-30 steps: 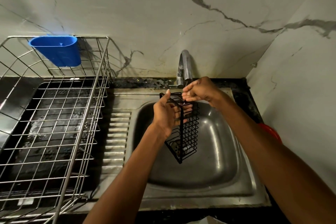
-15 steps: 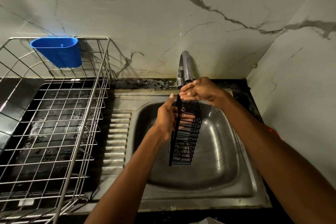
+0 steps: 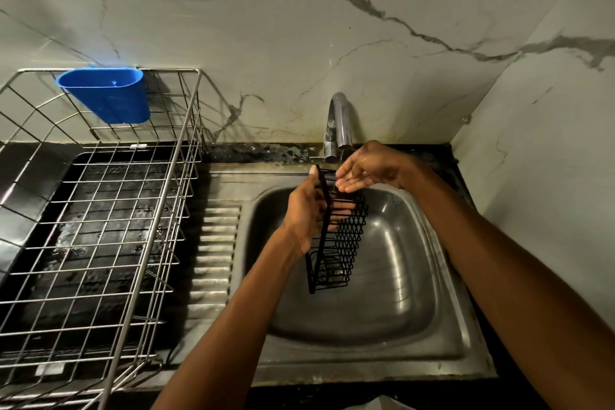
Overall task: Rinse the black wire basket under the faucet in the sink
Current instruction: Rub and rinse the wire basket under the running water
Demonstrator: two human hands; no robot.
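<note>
Black wire basket (image 3: 336, 236) is held on end over the steel sink (image 3: 382, 319), its top edge directly below the faucet (image 3: 339, 125) spout, presumably so water runs down its length. Left hand (image 3: 304, 213) grips the basket's frame, fingers (image 3: 339, 210) closed around and through the wire. Right hand (image 3: 369, 166) lies loosely open, palm wet, touching the top edge under the spout, holding nothing. Water flow is not clearly discernible.
</note>
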